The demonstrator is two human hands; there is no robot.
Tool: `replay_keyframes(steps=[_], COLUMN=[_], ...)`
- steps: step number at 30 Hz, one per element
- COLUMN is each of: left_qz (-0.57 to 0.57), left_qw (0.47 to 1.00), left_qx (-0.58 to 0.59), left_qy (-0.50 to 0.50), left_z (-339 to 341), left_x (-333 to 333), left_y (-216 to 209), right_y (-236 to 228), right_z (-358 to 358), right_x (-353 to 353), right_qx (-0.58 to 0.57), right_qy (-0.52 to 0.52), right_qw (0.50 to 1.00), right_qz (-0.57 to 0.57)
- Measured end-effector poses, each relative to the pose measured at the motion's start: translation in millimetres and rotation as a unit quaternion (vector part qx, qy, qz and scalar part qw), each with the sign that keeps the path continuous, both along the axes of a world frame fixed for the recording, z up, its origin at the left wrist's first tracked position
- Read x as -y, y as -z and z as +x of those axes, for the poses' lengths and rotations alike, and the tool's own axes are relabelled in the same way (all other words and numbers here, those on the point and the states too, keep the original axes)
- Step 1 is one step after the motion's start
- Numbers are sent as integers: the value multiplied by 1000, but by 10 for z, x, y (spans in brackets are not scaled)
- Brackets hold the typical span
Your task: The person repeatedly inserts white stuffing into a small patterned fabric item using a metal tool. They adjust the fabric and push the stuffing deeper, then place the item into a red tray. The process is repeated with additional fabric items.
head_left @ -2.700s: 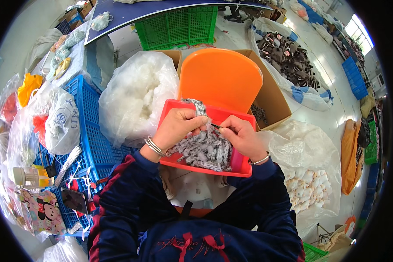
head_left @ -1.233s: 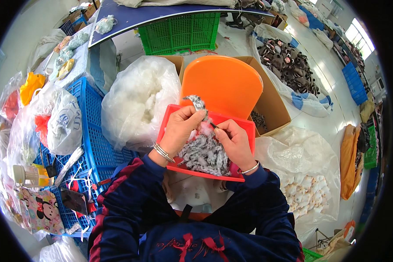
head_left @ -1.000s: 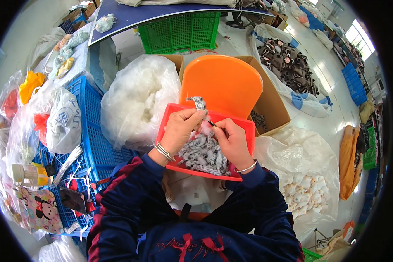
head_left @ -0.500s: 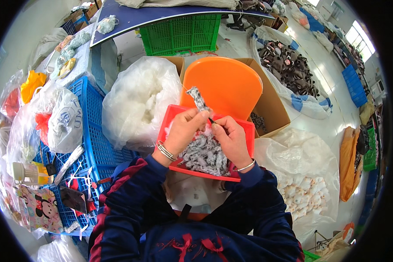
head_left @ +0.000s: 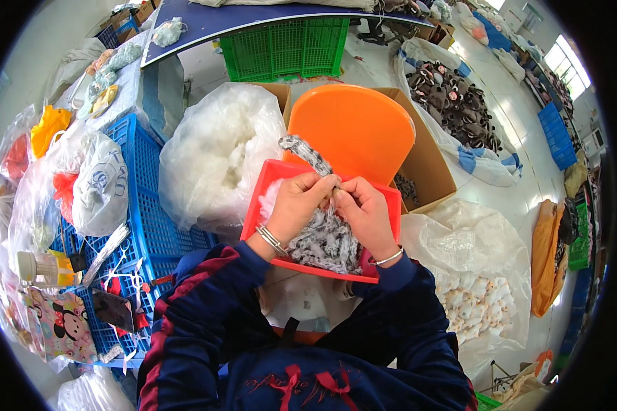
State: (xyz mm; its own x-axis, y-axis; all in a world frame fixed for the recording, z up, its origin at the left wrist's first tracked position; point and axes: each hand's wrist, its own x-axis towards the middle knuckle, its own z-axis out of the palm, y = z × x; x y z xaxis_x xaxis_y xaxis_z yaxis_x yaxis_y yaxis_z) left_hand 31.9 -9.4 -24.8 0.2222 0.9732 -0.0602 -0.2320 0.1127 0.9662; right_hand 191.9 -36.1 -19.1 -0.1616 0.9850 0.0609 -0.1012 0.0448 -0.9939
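A narrow grey-and-white fuzzy fabric tube (head_left: 304, 152) curves up and to the left out of my fingers. My left hand (head_left: 301, 205) is closed round its lower end, thumb and forefinger pinching. My right hand (head_left: 365, 211) meets the left at that same end with its fingers pinched; what they hold is mostly covered by the fingertips. Both hands are above a red tray (head_left: 295, 262), where a heap of similar grey-and-white fuzzy pieces (head_left: 325, 246) lies. A tuft of white-pink stuffing (head_left: 270, 200) sits at the tray's left side.
Beyond the tray stands an orange chair (head_left: 353, 127), with a cardboard box (head_left: 428, 164) behind it. At left are a bag of white stuffing (head_left: 219, 157) and blue crates (head_left: 151, 198). A plastic bag of small pale pieces (head_left: 476, 301) lies at right.
The fabric tube now leans further left, and more of its length shows. My hands have drawn closer together. A dark thin tip seen between them earlier is hidden now.
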Motion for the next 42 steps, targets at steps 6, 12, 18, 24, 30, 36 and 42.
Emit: replay_keyframes(steps=[6, 12, 18, 24, 30, 36, 42], left_qz=[22, 10, 1, 0, -1, -25, -80], left_qw=[998, 991, 993, 995, 996, 999, 996], left_qx=[-64, 72, 51, 30, 31, 32, 8], left_qy=[-3, -112, -109, -91, -85, -31, 29], left_z=[-138, -439, -505, -497, -536, -359, -186], left_x=[-143, -414, -408, -372, -330, -235, -97], left_y=[-73, -168, -147, -165, -188, -162, -223], right_y=[-74, 246, 661, 1139, 551, -199, -203], right_z=[215, 599, 343, 198, 361, 484, 438], right_x=[-106, -299, -374, -474, -380, 11, 58], right_qx=[70, 353, 579, 648, 526, 247, 208], right_qy=[-69, 4, -14, -28, -51, -34, 8], right_qw=[994, 936, 813, 759, 848, 968, 976], right_qz=[-47, -2, 55, 57, 48, 22, 57])
